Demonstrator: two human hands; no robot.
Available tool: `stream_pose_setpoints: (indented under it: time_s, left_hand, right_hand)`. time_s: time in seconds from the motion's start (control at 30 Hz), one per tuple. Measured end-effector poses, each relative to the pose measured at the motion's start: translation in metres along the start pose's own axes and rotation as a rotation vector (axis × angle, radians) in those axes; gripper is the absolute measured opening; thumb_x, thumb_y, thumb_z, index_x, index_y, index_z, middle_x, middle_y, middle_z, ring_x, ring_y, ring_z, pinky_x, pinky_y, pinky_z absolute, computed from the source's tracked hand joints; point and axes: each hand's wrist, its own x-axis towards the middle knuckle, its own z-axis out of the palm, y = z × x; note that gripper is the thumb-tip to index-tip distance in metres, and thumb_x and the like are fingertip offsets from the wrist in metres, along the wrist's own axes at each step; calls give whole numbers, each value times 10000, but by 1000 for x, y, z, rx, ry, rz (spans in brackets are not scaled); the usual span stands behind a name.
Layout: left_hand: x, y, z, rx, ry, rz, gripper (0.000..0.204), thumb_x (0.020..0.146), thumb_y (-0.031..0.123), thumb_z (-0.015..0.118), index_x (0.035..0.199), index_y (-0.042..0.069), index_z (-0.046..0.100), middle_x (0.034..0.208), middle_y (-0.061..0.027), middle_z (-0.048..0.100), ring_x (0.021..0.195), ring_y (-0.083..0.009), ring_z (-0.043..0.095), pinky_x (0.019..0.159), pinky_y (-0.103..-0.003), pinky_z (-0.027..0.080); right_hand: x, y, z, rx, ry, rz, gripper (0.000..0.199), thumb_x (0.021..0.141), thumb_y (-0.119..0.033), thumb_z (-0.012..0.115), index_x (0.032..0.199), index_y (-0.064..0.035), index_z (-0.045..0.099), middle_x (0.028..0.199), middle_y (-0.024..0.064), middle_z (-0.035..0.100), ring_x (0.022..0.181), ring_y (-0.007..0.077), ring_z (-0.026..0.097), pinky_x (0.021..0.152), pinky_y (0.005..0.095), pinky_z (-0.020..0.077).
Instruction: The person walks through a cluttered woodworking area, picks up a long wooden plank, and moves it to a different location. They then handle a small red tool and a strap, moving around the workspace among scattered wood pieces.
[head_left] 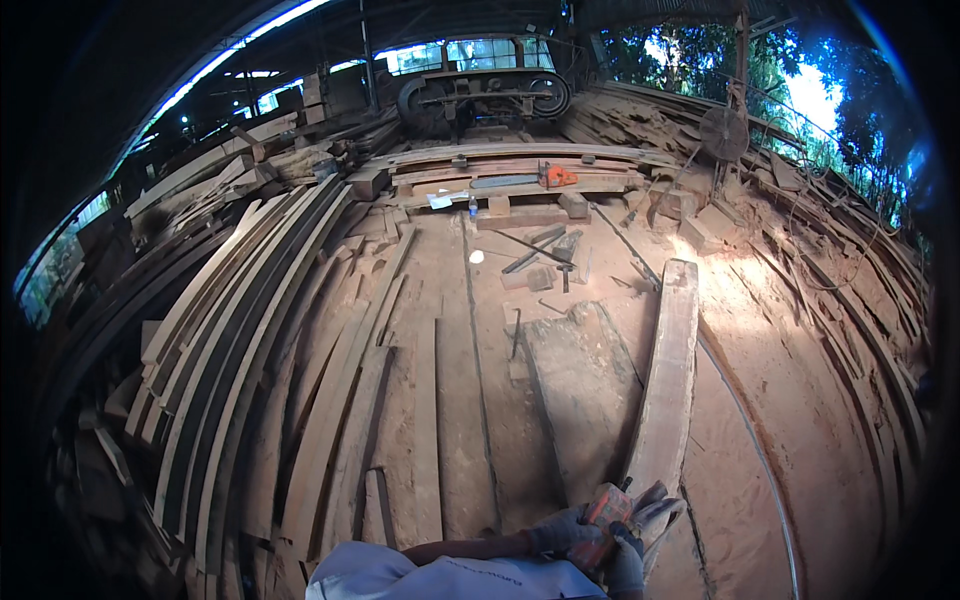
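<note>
A red boxy thing [606, 508] with a dark tip sits between my hands at the lower edge; I cannot make out its exact kind. My left hand [562, 530], in a grey glove, is closed round its left side. Against its lower right side is my right hand [625, 562], also gloved, with its fingers curled onto it. Just right of the hands is a pale, rough-edged piece [656, 515] that could be wood or cloth. Beyond them a thick timber beam [668, 370] runs away from me, and a wide slab [575, 390] lies on its left.
Stacked long boards [240, 360] fill the left side. Ahead, an orange chainsaw [557, 175] rests on planks, with a bottle [473, 207] nearby. Loose bars and wood blocks [540, 277] lie on the dusty ground. A large wheeled sawing machine [480, 97] stands at the back.
</note>
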Motion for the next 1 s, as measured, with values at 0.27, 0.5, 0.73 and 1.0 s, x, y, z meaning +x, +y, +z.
stream_pose_setpoints:
  time_s: [0.27, 0.5, 0.73, 1.0]
  left_hand:
    - [-5, 12, 1, 76, 3, -36, 412, 882, 147, 643, 1269, 50, 539, 1124, -42, 625, 1020, -124, 559, 913, -284, 457]
    - [-6, 10, 1, 100, 13, -51, 452, 878, 160, 650, 1294, 39, 519, 1147, -63, 619, 1043, -135, 551, 929, -287, 447]
    - [-7, 5, 1, 79, 10, -20, 457, 877, 156, 643, 1296, 29, 512, 1136, -66, 617, 1035, -139, 554, 932, -287, 442]
    - [-10, 12, 3, 27, -7, -65, 418, 877, 135, 636, 1270, 39, 534, 1113, -48, 620, 1018, -116, 552, 915, -286, 448]
  right_hand:
    - [6, 4, -5, -7, -14, 43, 209, 799, -170, 695, 947, -27, 661, 831, 59, 642, 725, 201, 604, 645, 333, 495]
    - [-1, 0, -1, -26, -23, 44, 229, 798, -161, 686, 981, -30, 646, 843, 71, 639, 720, 213, 603, 648, 340, 507]
    - [-12, -5, 6, 58, -28, 40, 200, 816, -129, 659, 954, 15, 654, 839, 80, 647, 715, 198, 610, 659, 320, 510]
    - [-13, -6, 2, -141, -72, -56, 202, 818, -185, 666, 941, -24, 665, 850, 51, 631, 759, 186, 594, 696, 334, 497]
